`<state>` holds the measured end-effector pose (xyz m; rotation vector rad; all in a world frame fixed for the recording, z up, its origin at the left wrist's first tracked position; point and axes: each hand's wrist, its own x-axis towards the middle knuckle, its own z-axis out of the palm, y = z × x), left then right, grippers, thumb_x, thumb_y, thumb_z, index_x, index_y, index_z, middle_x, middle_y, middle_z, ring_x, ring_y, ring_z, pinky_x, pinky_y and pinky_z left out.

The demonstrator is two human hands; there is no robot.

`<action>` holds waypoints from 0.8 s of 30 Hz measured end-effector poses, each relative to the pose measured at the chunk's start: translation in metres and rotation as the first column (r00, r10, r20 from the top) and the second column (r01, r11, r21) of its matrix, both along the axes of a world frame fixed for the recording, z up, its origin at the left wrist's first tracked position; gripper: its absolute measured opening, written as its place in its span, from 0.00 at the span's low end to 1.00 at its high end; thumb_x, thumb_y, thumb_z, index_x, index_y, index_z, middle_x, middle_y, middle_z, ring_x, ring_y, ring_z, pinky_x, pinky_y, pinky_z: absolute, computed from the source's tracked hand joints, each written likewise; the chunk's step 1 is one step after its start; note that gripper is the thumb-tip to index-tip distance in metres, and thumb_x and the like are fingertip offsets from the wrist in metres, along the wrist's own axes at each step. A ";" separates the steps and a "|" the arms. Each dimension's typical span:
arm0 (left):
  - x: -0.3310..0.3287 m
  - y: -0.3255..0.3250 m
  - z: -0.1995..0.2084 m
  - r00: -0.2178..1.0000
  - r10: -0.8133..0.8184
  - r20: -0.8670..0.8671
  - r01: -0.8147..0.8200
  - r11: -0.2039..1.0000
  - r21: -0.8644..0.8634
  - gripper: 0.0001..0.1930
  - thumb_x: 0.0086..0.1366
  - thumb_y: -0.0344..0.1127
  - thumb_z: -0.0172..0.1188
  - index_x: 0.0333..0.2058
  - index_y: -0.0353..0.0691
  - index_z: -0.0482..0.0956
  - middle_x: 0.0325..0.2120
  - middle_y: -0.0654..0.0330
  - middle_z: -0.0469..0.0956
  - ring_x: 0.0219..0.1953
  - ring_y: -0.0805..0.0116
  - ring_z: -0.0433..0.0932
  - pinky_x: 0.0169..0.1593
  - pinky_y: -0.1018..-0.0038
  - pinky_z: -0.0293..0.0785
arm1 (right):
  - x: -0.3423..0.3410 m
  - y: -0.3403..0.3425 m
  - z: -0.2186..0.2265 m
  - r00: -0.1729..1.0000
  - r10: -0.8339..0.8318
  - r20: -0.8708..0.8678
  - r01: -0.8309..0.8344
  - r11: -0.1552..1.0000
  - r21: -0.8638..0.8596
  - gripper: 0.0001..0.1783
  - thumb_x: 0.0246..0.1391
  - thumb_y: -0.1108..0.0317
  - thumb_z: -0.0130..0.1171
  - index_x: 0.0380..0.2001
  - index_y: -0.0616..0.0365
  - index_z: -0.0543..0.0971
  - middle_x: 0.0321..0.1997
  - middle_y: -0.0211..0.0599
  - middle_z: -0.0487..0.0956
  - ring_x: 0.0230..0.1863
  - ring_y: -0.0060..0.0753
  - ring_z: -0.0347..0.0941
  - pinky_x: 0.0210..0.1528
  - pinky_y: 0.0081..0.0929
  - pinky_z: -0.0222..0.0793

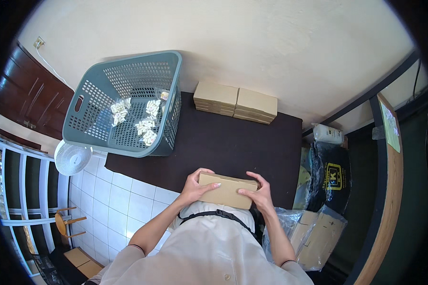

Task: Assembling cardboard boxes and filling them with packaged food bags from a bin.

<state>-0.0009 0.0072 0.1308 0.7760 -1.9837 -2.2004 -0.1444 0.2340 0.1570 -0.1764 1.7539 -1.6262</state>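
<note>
A basket (171, 128) sits at the left of the counter (223, 147), stacked boxes (217, 94) along its far edge. At its near edge, left hand (195, 187) and right hand (260, 190) hold a box (230, 194), fingers gripping both ends; light, even pressure should spare the cardboard. Clear bags (146, 128) of white pieces lie inside the basket.

Box (227, 190): underside and far side out of my sight, can't tell what's inside. Some fingertips of my left hand (197, 188) and right hand (260, 194) are lost behind it. White pieces in the clear bags (146, 127) too small to identify. Basket (138, 71) blocks part of the table (223, 137). My right forearm hides part of the plastic-wrapped cardboard (318, 240). Door (31, 97) cut by the dark left rim; my shirt (204, 254) runs off the lower edge.
</note>
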 end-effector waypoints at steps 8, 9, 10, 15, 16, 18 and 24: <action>-0.018 -0.019 0.007 0.998 -0.043 0.037 0.044 0.999 -0.024 0.28 0.59 0.37 0.81 0.55 0.35 0.79 0.44 0.57 0.84 0.47 0.72 0.83 0.52 0.70 0.81 | 0.016 -0.012 -0.028 0.982 -0.153 0.113 0.155 0.988 -0.011 0.21 0.43 0.77 0.84 0.38 0.59 0.81 0.36 0.32 0.85 0.36 0.24 0.82 0.43 0.27 0.82; -0.022 -0.023 0.007 0.997 -0.072 0.014 0.073 0.992 -0.098 0.31 0.61 0.35 0.80 0.59 0.35 0.76 0.44 0.57 0.85 0.47 0.70 0.84 0.52 0.70 0.82 | 0.013 -0.010 -0.028 0.985 -0.131 0.116 0.136 0.990 -0.038 0.21 0.45 0.77 0.82 0.40 0.61 0.81 0.39 0.35 0.85 0.39 0.26 0.83 0.45 0.29 0.83; -0.025 -0.025 0.013 0.997 -0.077 0.009 0.077 0.992 -0.099 0.31 0.61 0.35 0.80 0.59 0.35 0.76 0.44 0.57 0.85 0.47 0.70 0.84 0.52 0.70 0.82 | 0.011 -0.011 -0.030 0.985 -0.135 0.111 0.140 0.989 -0.039 0.21 0.45 0.77 0.82 0.40 0.61 0.81 0.39 0.35 0.85 0.39 0.26 0.83 0.45 0.29 0.83; -0.032 -0.014 0.011 0.951 0.284 -0.123 -0.201 0.869 0.452 0.32 0.65 0.27 0.75 0.65 0.35 0.70 0.49 0.55 0.85 0.53 0.66 0.84 0.58 0.68 0.82 | 0.020 -0.036 -0.031 0.912 -0.384 0.147 0.405 0.901 -0.157 0.19 0.50 0.75 0.81 0.42 0.61 0.80 0.41 0.36 0.85 0.41 0.27 0.83 0.47 0.30 0.82; -0.035 -0.003 0.006 0.878 0.458 -0.138 -0.299 0.750 0.590 0.30 0.65 0.26 0.74 0.63 0.35 0.72 0.50 0.56 0.84 0.53 0.65 0.84 0.59 0.68 0.82 | 0.029 -0.048 -0.024 0.885 -0.424 0.195 0.457 0.870 -0.185 0.20 0.50 0.73 0.81 0.43 0.62 0.81 0.41 0.35 0.84 0.41 0.27 0.82 0.48 0.29 0.81; -0.049 0.025 0.013 0.822 0.565 -0.071 -0.414 0.678 0.608 0.21 0.65 0.26 0.74 0.55 0.34 0.79 0.50 0.58 0.84 0.53 0.67 0.84 0.59 0.69 0.81 | 0.046 -0.058 -0.031 0.899 -0.427 0.094 0.437 0.885 -0.161 0.22 0.50 0.72 0.82 0.44 0.62 0.80 0.42 0.35 0.84 0.42 0.26 0.82 0.48 0.28 0.79; -0.054 0.001 0.013 0.900 0.423 -0.106 -0.341 0.835 0.432 0.22 0.62 0.28 0.77 0.54 0.34 0.80 0.46 0.56 0.86 0.46 0.68 0.86 0.52 0.68 0.84 | 0.020 -0.054 -0.004 0.982 -0.173 0.077 0.182 0.974 -0.133 0.20 0.57 0.70 0.77 0.50 0.68 0.84 0.43 0.39 0.88 0.41 0.25 0.84 0.48 0.25 0.78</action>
